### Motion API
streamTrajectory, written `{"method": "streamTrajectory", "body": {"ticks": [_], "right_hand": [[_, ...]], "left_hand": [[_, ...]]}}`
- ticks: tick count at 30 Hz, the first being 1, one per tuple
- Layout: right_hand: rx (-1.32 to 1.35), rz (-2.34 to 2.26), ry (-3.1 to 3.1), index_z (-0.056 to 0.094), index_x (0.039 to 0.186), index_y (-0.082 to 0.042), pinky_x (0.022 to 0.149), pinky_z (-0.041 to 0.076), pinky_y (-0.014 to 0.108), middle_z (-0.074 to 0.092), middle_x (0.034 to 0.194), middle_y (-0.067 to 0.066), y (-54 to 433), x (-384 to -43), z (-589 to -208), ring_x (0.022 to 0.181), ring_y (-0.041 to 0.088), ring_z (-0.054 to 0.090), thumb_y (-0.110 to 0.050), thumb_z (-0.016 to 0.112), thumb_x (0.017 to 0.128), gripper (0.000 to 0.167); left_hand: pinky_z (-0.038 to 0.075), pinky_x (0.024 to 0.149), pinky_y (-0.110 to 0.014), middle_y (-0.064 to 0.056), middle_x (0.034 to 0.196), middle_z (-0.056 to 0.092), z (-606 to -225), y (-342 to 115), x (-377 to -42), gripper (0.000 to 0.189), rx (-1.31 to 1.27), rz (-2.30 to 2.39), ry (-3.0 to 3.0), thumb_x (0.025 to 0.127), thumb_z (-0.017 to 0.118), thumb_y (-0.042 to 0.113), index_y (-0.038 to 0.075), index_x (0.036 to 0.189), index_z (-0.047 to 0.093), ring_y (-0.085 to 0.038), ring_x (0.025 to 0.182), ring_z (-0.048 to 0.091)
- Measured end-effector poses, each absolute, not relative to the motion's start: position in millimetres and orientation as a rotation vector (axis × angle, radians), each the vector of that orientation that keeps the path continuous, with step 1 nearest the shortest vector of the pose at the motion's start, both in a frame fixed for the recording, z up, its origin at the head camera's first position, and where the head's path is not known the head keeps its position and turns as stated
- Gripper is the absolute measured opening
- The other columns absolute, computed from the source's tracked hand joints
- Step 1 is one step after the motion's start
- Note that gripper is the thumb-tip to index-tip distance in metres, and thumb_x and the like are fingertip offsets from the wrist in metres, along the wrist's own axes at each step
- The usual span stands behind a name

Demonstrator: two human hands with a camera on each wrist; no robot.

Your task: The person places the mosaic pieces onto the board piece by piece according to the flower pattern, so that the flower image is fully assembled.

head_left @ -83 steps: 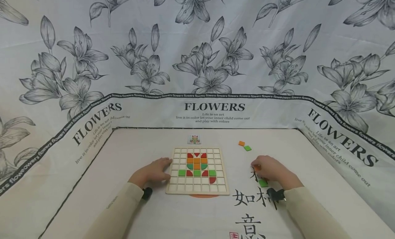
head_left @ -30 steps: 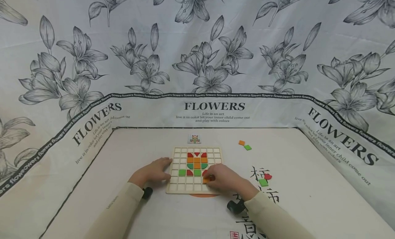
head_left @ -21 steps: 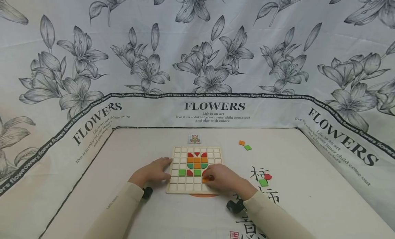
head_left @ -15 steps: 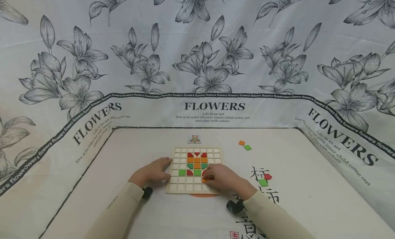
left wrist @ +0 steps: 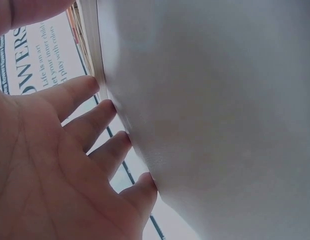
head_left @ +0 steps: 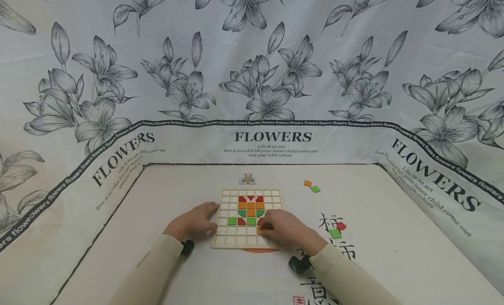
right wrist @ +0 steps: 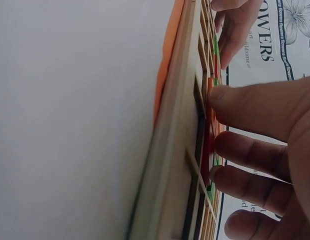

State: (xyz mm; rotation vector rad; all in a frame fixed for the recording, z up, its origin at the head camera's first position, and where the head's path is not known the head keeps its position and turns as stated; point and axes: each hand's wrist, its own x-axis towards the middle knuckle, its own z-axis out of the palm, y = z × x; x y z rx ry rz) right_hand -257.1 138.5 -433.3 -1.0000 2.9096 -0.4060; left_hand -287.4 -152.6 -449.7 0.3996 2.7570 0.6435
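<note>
A square wooden grid board lies in the middle of the table, with red, orange and green tiles forming a pattern in its cells. My right hand is over its lower right part, thumb and fingers on an orange tile beside the red pieces. In the right wrist view the thumb presses that orange tile; fingertips meet a red tile beside it. My left hand rests against the board's left edge. Its extended fingers touch the rim in the left wrist view.
A small printed pattern card lies behind the board. Further right are a loose orange tile and a green tile. Nearer, a red piece overlaps another green tile. An orange shape shows under the board's front edge.
My right hand has come left from the loose tiles to the board, bringing an orange tile to a lower right cell. Over the last second it has barely moved. The left hand stays put.
</note>
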Motion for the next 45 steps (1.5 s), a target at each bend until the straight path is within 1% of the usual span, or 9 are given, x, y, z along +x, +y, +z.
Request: {"method": "streamTrajectory", "body": {"ticks": [7, 12, 17, 20, 23, 25, 31, 37, 45], "right_hand": [[-0.925, -0.364, 2.912, 0.075, 0.096, -0.022, 0.068, 0.047, 0.025, 0.062, 0.090, -0.010, 150.7, -256.7, -427.9, 0.076, 0.007, 0.049, -0.028, 0.069, 0.089, 0.012], [-0.768, -0.435, 2.893, 0.076, 0.097, -0.021, 0.070, 0.047, 0.027, 0.065, 0.094, -0.009, 165.8, -257.0, -421.6, 0.078, 0.010, 0.051, -0.022, 0.069, 0.087, 0.012], [-0.603, -0.411, 2.893, 0.075, 0.100, -0.024, 0.081, 0.051, 0.033, 0.066, 0.100, -0.010, 187.3, -259.2, -418.4, 0.087, 0.011, 0.054, -0.018, 0.068, 0.086, 0.017], [-0.548, -0.388, 2.885, 0.074, 0.102, -0.025, 0.085, 0.052, 0.035, 0.066, 0.104, -0.009, 203.2, -260.0, -414.6, 0.093, 0.012, 0.057, -0.015, 0.068, 0.084, 0.021], [-0.512, -0.377, 2.871, 0.073, 0.103, -0.024, 0.081, 0.053, 0.035, 0.067, 0.105, -0.007, 220.7, -260.0, -409.8, 0.094, 0.014, 0.057, -0.011, 0.069, 0.083, 0.024], [-0.493, -0.367, 2.861, 0.073, 0.103, -0.023, 0.077, 0.052, 0.034, 0.067, 0.105, -0.004, 232.8, -259.6, -407.4, 0.091, 0.014, 0.057, -0.009, 0.070, 0.082, 0.026], [-0.389, -0.372, 2.831, 0.072, 0.103, -0.021, 0.072, 0.055, 0.034, 0.067, 0.104, 0.000, 262.7, -255.0, -403.9, 0.088, 0.016, 0.058, -0.005, 0.071, 0.079, 0.029], [-0.360, -0.354, 2.833, 0.072, 0.098, -0.019, 0.073, 0.053, 0.038, 0.065, 0.097, 0.000, 282.5, -251.2, -402.0, 0.086, 0.018, 0.054, 0.000, 0.069, 0.077, 0.029], [-0.299, -0.314, 2.847, 0.071, 0.096, -0.018, 0.076, 0.055, 0.039, 0.065, 0.090, -0.002, 292.0, -246.5, -409.3, 0.081, 0.017, 0.055, -0.004, 0.079, 0.072, 0.029]], "left_hand": [[0.025, 0.120, -0.052, -0.010, 0.158, 0.032, -451.2, -152.8, -287.8, 0.078, 0.395, 0.636, 2.757, 0.078, 0.061, 0.027, 0.011, 0.150, 0.036, -0.032, 0.148, 0.024], [0.025, 0.120, -0.052, -0.010, 0.158, 0.032, -452.0, -152.9, -288.7, 0.079, 0.391, 0.641, 2.750, 0.077, 0.062, 0.026, 0.012, 0.150, 0.036, -0.032, 0.147, 0.025], [0.025, 0.120, -0.052, -0.009, 0.158, 0.032, -453.0, -153.8, -289.0, 0.079, 0.387, 0.636, 2.750, 0.077, 0.062, 0.027, 0.013, 0.151, 0.036, -0.032, 0.148, 0.025], [0.026, 0.120, -0.052, -0.009, 0.158, 0.032, -453.4, -153.9, -288.9, 0.079, 0.387, 0.629, 2.753, 0.077, 0.062, 0.027, 0.013, 0.151, 0.036, -0.031, 0.148, 0.026], [0.027, 0.120, -0.052, -0.010, 0.158, 0.032, -453.2, -153.5, -289.1, 0.079, 0.389, 0.629, 2.754, 0.077, 0.062, 0.027, 0.012, 0.150, 0.036, -0.032, 0.147, 0.026], [0.027, 0.119, -0.052, -0.010, 0.158, 0.032, -452.9, -153.2, -289.3, 0.079, 0.389, 0.632, 2.754, 0.077, 0.062, 0.027, 0.012, 0.150, 0.036, -0.032, 0.147, 0.026], [0.027, 0.120, -0.051, -0.009, 0.158, 0.032, -454.8, -154.1, -291.1, 0.080, 0.393, 0.619, 2.759, 0.077, 0.062, 0.028, 0.013, 0.151, 0.036, -0.031, 0.147, 0.026], [0.026, 0.120, -0.051, -0.009, 0.158, 0.031, -455.9, -154.8, -293.0, 0.080, 0.397, 0.613, 2.759, 0.077, 0.061, 0.028, 0.013, 0.151, 0.035, -0.031, 0.147, 0.026], [0.027, 0.119, -0.052, -0.010, 0.157, 0.032, -454.8, -153.2, -292.1, 0.080, 0.397, 0.618, 2.753, 0.076, 0.062, 0.027, 0.011, 0.151, 0.036, -0.032, 0.147, 0.027]]}}
